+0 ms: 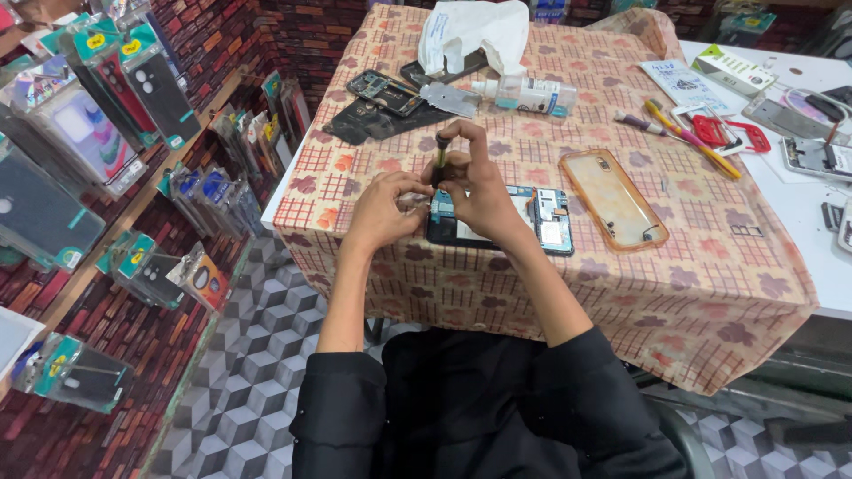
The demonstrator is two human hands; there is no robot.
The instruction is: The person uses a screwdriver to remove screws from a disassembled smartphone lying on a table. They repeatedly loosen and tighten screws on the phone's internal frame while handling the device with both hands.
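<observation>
An opened phone [543,222] with its back removed lies on the checked tablecloth [550,293], circuit boards showing. My right hand [475,182] grips a small screwdriver [441,149] upright, tip down at the phone's left end. My left hand [383,206] pinches at the same end of the phone, fingertips touching the device beside the screwdriver tip. What lies under the fingers is hidden.
A clear orange-rimmed phone case [612,200] lies right of the phone. Behind are a phone frame and dark parts [388,99], a bottle on its side [530,93], a white cloth [475,31], pens [688,133] and red tool [728,133]. Packaged cases hang on the brick wall [98,98] left.
</observation>
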